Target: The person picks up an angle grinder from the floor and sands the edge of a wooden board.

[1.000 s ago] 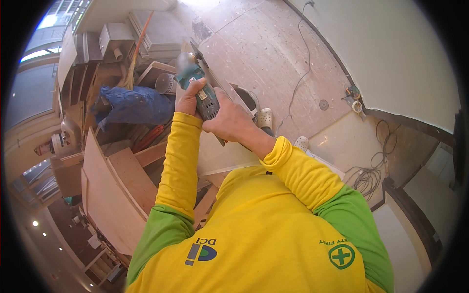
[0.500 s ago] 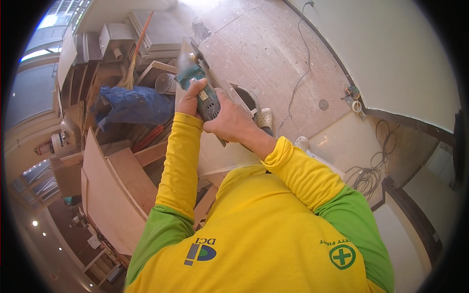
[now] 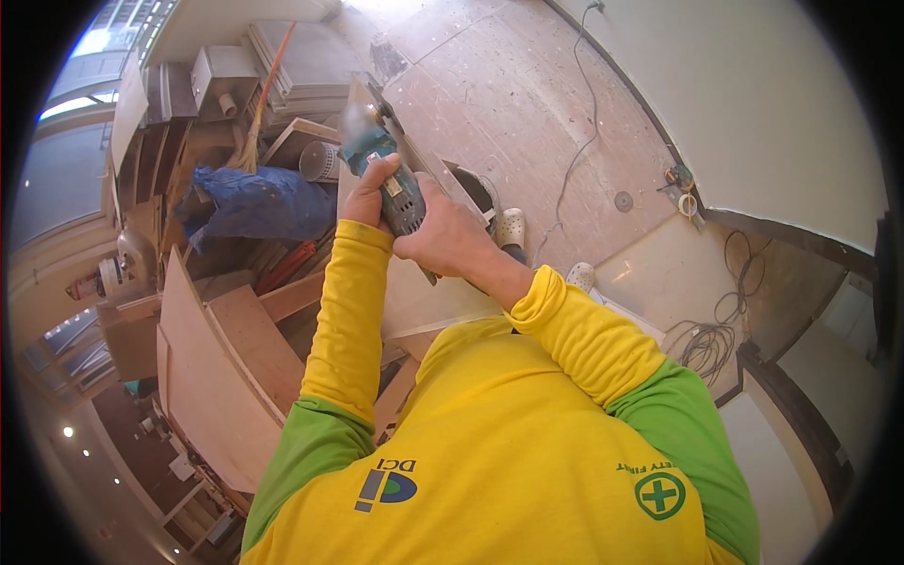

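Both my hands are closed around the body of a teal and black angle grinder [image 3: 405,200]. My left hand [image 3: 365,200] wraps its left side, with the thumb lying across the top. From the right, my right hand [image 3: 450,234] grips the rear part of the housing. The grinder's head points away from me, over a pale board [image 3: 424,303] below. Around the head the picture is blurred and hazy, so the disc cannot be made out clearly and contact with the board cannot be told.
A blue plastic sheet [image 3: 268,202], a broom [image 3: 252,141] and wooden panels [image 3: 221,353] crowd the left side. On the dusty floor [image 3: 508,104] at right runs a grey cable [image 3: 595,104]; a coiled cord [image 3: 706,348] lies farther right. Someone's white clog [image 3: 511,228] shows beside the board.
Almost nothing differs. The grinder and both hands stay in nearly the same place, with only a very slight shift.
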{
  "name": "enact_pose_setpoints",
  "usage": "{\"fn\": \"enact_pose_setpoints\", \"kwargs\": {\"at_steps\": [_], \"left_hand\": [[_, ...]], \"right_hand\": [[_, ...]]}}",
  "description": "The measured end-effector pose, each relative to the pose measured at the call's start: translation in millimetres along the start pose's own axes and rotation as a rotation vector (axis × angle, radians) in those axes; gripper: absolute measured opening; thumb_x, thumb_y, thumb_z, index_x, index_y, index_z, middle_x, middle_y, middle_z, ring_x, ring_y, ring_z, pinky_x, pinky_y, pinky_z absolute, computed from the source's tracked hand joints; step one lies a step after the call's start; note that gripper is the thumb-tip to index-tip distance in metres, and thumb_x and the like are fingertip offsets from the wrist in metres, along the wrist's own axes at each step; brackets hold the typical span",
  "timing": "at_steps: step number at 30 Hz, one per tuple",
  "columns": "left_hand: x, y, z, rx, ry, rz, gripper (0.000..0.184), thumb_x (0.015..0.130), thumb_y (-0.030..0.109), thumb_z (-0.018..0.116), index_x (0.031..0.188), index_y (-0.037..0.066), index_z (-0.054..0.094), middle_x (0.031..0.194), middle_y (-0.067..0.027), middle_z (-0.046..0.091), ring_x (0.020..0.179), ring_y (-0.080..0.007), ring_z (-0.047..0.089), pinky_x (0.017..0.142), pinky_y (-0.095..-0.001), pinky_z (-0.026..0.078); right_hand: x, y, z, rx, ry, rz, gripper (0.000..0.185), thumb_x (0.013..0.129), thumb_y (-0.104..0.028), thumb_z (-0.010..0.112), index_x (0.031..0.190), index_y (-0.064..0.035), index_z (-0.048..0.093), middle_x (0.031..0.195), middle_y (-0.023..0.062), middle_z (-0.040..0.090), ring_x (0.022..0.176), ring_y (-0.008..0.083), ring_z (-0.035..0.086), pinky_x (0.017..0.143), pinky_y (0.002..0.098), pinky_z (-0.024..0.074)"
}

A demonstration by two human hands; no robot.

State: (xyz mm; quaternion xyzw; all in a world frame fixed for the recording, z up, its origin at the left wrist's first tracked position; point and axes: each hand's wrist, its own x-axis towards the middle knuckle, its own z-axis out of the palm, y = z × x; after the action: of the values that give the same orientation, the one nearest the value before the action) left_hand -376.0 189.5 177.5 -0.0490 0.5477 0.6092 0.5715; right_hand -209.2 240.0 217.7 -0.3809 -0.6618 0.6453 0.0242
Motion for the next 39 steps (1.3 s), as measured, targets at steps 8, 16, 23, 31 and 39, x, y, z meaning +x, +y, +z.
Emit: {"fn": "enact_pose_setpoints", "kwargs": {"at_steps": [8,16,23,31,39], "left_hand": [[-4,-2,3,0.0,0.011,0.004,0.024,0.09,0.021,0.076,0.106,0.007,0.064,0.091,-0.0092,0.072,0.078,-0.0249,0.072,0.077,-0.04,0.063],[-1,-5,-2,-0.005,0.002,-0.004,0.024,0.091,0.022,0.075,0.105,0.006,0.064,0.091,-0.0102,0.072,0.079,-0.0254,0.072,0.078,-0.0407,0.063],[-3,-6,-1,-0.004,0.001,-0.002,0.025,0.09,0.022,0.076,0.105,0.006,0.064,0.091,-0.0104,0.072,0.079,-0.0256,0.072,0.079,-0.0409,0.063],[-9,-8,3,-0.001,0.009,0.012,0.026,0.089,0.022,0.076,0.105,0.005,0.064,0.091,-0.0108,0.072,0.078,-0.026,0.072,0.078,-0.0412,0.063],[-12,-9,4,0.002,-0.004,-0.003,0.025,0.09,0.022,0.076,0.104,0.005,0.064,0.091,-0.0107,0.072,0.078,-0.0256,0.072,0.077,-0.0404,0.063]], "right_hand": [[-2,3,2,0.006,0.011,-0.012,0.094,0.071,-0.028,0.072,0.152,-0.0008,0.032,0.118,0.0308,0.067,0.111,0.0465,0.066,0.1,0.0466,0.0523],[-4,3,2,0.012,0.009,0.005,0.095,0.07,-0.027,0.071,0.152,-0.0005,0.031,0.118,0.0316,0.067,0.111,0.0472,0.066,0.101,0.0466,0.0519],[-4,6,4,0.01,0.023,-0.005,0.094,0.07,-0.027,0.071,0.151,-0.001,0.031,0.118,0.0319,0.067,0.112,0.0473,0.066,0.101,0.0467,0.0521],[-6,10,7,-0.028,0.052,0.009,0.099,0.067,-0.028,0.073,0.154,-0.0009,0.033,0.117,0.027,0.068,0.105,0.0412,0.069,0.095,0.0427,0.0548],[-7,13,9,-0.007,0.054,-0.005,0.098,0.067,-0.028,0.073,0.153,-0.0009,0.034,0.115,0.0269,0.068,0.104,0.0416,0.069,0.094,0.0428,0.055]]}}
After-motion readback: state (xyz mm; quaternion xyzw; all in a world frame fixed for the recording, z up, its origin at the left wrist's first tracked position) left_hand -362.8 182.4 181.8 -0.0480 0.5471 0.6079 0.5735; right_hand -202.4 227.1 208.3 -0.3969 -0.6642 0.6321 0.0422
